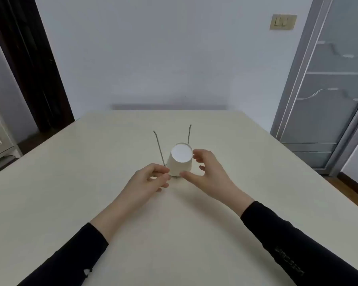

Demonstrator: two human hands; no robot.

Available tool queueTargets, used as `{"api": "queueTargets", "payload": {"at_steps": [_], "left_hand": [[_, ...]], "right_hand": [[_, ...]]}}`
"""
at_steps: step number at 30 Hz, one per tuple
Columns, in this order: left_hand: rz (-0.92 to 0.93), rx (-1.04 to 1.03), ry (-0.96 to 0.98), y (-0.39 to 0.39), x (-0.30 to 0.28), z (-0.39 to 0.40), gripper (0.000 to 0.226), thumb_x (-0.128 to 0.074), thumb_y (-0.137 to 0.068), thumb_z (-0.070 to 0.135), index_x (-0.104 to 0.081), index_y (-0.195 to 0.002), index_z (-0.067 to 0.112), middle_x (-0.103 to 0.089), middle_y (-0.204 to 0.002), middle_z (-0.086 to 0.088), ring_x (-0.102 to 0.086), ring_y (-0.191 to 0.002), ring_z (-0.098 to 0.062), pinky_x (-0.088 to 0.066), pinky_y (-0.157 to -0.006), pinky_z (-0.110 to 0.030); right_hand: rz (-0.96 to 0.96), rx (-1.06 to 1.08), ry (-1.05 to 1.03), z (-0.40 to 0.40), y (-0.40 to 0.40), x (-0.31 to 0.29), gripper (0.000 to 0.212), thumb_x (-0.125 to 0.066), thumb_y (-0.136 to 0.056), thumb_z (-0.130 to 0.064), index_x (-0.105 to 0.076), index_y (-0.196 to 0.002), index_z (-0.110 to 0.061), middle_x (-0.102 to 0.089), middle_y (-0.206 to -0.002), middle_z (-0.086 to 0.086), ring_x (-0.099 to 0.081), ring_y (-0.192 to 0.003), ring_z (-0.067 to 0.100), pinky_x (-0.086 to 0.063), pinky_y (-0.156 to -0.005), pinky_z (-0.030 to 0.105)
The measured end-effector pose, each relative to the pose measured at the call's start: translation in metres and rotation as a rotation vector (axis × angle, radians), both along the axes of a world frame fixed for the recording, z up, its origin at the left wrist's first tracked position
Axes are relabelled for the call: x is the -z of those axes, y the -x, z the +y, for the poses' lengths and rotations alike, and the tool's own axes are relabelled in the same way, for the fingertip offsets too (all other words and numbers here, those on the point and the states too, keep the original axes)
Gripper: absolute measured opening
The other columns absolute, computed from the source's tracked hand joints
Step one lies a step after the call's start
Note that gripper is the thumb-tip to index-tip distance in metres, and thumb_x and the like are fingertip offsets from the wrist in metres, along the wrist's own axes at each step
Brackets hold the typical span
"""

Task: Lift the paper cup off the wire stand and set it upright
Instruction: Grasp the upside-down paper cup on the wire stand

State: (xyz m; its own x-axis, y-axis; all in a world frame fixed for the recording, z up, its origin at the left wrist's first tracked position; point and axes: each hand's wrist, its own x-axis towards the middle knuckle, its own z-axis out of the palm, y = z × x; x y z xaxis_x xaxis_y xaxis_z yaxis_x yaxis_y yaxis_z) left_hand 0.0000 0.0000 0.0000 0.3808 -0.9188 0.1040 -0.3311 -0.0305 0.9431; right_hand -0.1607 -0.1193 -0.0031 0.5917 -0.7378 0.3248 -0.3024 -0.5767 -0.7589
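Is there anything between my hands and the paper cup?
Nothing visible. The right hand and left hand flank the inverted paper cup on the wire stand; its two prongs rise behind the cup.

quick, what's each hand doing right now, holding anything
Left hand: fingers curled at the base of the wire stand; an actual grip cannot be told.
Right hand: open, thumb and fingers spread around the upside-down paper cup, not clearly gripping it.
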Motion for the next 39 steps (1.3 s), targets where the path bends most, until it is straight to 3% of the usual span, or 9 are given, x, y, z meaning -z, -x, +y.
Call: {"api": "queueTargets", "payload": {"at_steps": [15, 22, 29, 39], "left_hand": [[0.047, -0.023, -0.017, -0.002, -0.005, -0.011, 0.011, -0.06, -0.091, 0.024, -0.066, -0.101, 0.023, -0.073, -0.1, 0.001, -0.073, -0.088, -0.012, -0.057, -0.083, -0.03], [0.05, -0.015, -0.026, 0.0, -0.004, -0.014, 0.009, -0.06, -0.091, 0.023, -0.066, -0.098, 0.026, -0.072, -0.101, 0.0, -0.073, -0.083, -0.007, -0.057, -0.079, -0.028], [0.069, -0.014, -0.054, 0.002, -0.007, -0.012, 0.012, -0.06, -0.091, 0.024, -0.066, -0.102, 0.022, -0.073, -0.101, 0.0, -0.073, -0.086, -0.009, -0.056, -0.077, -0.025], [0.505, 0.043, -0.216, -0.002, -0.014, -0.011, 0.031, -0.06, -0.09, 0.036, -0.073, -0.099, 0.01, -0.077, -0.096, -0.004, -0.076, -0.088, -0.022, -0.059, -0.076, -0.033]], "right_hand": [[-0.059, 0.004, 0.002, -0.006, -0.011, -0.002, 0.065, -0.074, -0.077, -0.035, -0.042, -0.132, -0.02, -0.048, -0.132, -0.004, -0.047, -0.119, 0.01, -0.035, -0.093, 0.02], [-0.09, -0.017, 0.018, -0.006, -0.016, -0.006, 0.049, -0.073, -0.076, -0.034, -0.041, -0.113, -0.037, -0.048, -0.123, -0.01, -0.047, -0.112, 0.006, -0.033, -0.081, 0.008], [-0.094, -0.023, 0.041, -0.007, -0.016, -0.005, 0.048, -0.072, -0.078, -0.033, -0.045, -0.118, -0.029, -0.05, -0.123, -0.008, -0.049, -0.11, 0.007, -0.035, -0.08, 0.008], [-0.128, -0.03, 0.093, -0.005, -0.013, -0.01, 0.048, -0.071, -0.079, -0.033, -0.047, -0.12, -0.029, -0.049, -0.121, -0.011, -0.05, -0.11, 0.004, -0.036, -0.083, 0.008]]}}
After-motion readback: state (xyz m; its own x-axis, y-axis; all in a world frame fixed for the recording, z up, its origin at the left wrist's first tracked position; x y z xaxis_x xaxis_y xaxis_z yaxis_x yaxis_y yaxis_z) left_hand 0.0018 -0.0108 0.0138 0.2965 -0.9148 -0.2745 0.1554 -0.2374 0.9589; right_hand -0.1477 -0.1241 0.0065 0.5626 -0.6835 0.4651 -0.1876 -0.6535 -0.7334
